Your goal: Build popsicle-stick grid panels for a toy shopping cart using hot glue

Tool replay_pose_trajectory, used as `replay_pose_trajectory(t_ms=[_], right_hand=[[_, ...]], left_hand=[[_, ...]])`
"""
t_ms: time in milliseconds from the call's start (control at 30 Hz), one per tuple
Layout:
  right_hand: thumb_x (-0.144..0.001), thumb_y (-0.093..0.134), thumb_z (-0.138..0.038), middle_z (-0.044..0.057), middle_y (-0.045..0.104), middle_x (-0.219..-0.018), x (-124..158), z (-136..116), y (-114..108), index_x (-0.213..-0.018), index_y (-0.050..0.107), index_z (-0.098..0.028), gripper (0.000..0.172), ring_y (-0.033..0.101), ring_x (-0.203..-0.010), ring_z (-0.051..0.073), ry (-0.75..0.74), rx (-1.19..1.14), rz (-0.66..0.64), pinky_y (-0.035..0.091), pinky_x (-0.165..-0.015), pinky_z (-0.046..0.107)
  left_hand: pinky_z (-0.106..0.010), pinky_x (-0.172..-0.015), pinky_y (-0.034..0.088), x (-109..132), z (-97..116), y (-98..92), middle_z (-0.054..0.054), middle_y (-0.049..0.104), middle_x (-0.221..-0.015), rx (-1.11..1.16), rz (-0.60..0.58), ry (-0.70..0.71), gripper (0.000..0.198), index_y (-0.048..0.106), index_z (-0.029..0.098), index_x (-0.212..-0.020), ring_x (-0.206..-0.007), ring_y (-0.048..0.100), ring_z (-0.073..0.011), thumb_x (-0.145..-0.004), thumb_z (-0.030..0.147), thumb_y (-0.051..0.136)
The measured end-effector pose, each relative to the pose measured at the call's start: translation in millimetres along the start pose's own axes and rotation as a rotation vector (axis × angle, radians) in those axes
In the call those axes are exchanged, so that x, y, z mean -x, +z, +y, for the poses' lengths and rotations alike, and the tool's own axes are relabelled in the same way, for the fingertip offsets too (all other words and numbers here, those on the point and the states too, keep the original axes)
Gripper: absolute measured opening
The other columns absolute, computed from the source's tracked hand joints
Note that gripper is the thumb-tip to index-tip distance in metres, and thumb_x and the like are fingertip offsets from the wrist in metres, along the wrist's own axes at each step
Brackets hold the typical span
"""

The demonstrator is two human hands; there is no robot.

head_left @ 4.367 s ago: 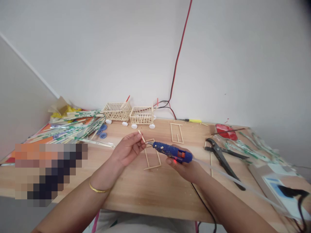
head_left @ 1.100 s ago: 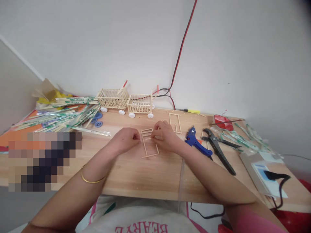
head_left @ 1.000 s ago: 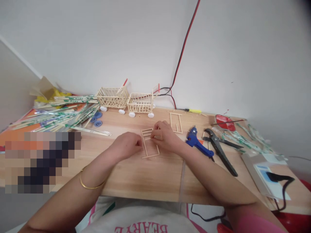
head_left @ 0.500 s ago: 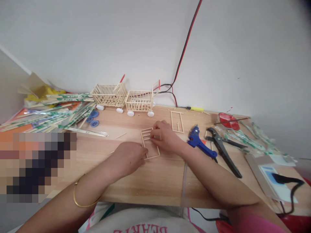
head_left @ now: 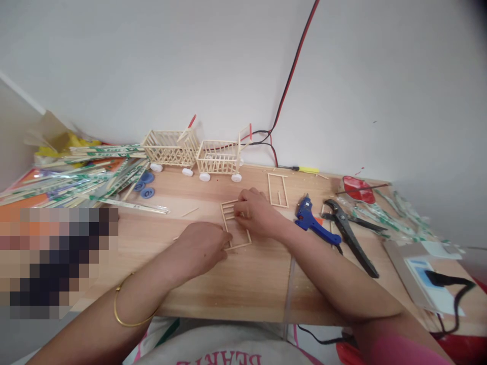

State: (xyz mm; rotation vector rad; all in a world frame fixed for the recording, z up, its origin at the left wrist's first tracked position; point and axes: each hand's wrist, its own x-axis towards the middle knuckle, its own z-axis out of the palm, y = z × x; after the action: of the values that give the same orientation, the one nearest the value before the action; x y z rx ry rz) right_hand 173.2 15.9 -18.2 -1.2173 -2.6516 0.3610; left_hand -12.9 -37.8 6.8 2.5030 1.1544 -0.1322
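A small rectangular frame of thin wooden sticks (head_left: pixel 232 228) lies flat on the wooden table (head_left: pixel 236 284), with several rungs across its far end. My left hand (head_left: pixel 203 246) rests knuckles-up at the frame's near left corner, fingers curled down onto it. My right hand (head_left: pixel 254 213) sits on the frame's far right part, fingertips pinched on a rung. A blue glue gun (head_left: pixel 312 225) lies on the table just right of my right hand.
Two stick-built carts with white wheels (head_left: pixel 198 157) stand by the wall. Black pliers (head_left: pixel 350 235) lie right of the glue gun. Another stick frame (head_left: pixel 277 190) lies behind. Wrapped chopsticks (head_left: pixel 87 180) pile at the left, with blue caps (head_left: pixel 146 185) beside them. Red and black wires (head_left: pixel 289 86) hang down the wall.
The glue gun went from my right hand to the table. Both hands came down onto the frame; my left hand slid toward its near corner.
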Motion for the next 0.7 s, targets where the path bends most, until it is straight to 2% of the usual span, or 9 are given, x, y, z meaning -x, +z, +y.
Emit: replay_pose_trajectory(t_ms=[200,333,467,533,600,700], right_hand=[[-0.079,0.061,-0.02,0.006,0.056,-0.088,0,5,4,-0.079,0.068,-0.02,0.008,0.046,-0.088,0.02,0.013,-0.024,-0.008,0.032,-0.077,0.032],[-0.076,0.067,-0.024,0.005,0.058,-0.089,1,4,5,-0.08,0.071,-0.021,0.006,0.048,-0.089,0.019,0.034,-0.081,0.004,0.033,-0.078,0.032],[-0.071,0.071,-0.023,0.006,0.06,-0.093,5,1,-4,-0.087,0.069,-0.02,0.017,0.05,-0.092,0.02,0.055,-0.106,0.041,0.035,-0.08,0.033],[-0.072,0.068,-0.021,0.006,0.061,-0.091,10,1,-12,-0.086,0.067,-0.018,0.014,0.052,-0.089,0.019,0.113,-0.103,0.069,0.036,-0.078,0.031],[-0.074,0.063,-0.02,0.004,0.062,-0.084,15,2,-18,-0.08,0.065,-0.018,0.007,0.054,-0.08,0.016,0.213,-0.103,0.061,0.038,-0.072,0.028],[-0.075,0.059,-0.022,0.002,0.064,-0.073,21,4,-19,-0.072,0.064,-0.018,0.008,0.055,-0.067,0.013,0.354,-0.137,-0.053,0.036,-0.059,0.023]], left_hand=[[-0.029,-0.063,0.04,0,-1,2.0,-0.004,0.067,-0.075,0.027,0.01,-0.011,0.01,0.063,0.021,-0.074,-0.075,0.062,-0.0216,-0.073,0.02,0.054],[-0.03,-0.062,0.04,0,0,0.2,-0.005,0.068,-0.077,-0.015,-0.007,-0.009,0.011,0.064,0.021,-0.077,-0.075,0.063,-0.0226,-0.073,0.021,0.053],[-0.03,-0.06,0.039,0,3,-2.6,-0.006,0.069,-0.077,-0.03,-0.021,-0.027,0.014,0.065,0.021,-0.076,-0.074,0.063,-0.0224,-0.076,0.02,0.051],[-0.029,-0.06,0.039,-2,2,-2.5,-0.006,0.068,-0.076,-0.018,-0.008,-0.046,0.017,0.065,0.02,-0.073,-0.073,0.062,-0.0213,-0.079,0.022,0.049],[-0.029,-0.063,0.04,-6,0,-0.3,-0.005,0.066,-0.075,0.011,0.055,-0.07,0.019,0.065,0.021,-0.073,-0.074,0.061,-0.0201,-0.081,0.024,0.048],[-0.03,-0.073,0.042,-16,-5,5.8,-0.005,0.065,-0.084,0.054,0.264,-0.136,0.019,0.067,0.021,-0.083,-0.084,0.06,-0.0198,-0.083,0.025,0.048]])
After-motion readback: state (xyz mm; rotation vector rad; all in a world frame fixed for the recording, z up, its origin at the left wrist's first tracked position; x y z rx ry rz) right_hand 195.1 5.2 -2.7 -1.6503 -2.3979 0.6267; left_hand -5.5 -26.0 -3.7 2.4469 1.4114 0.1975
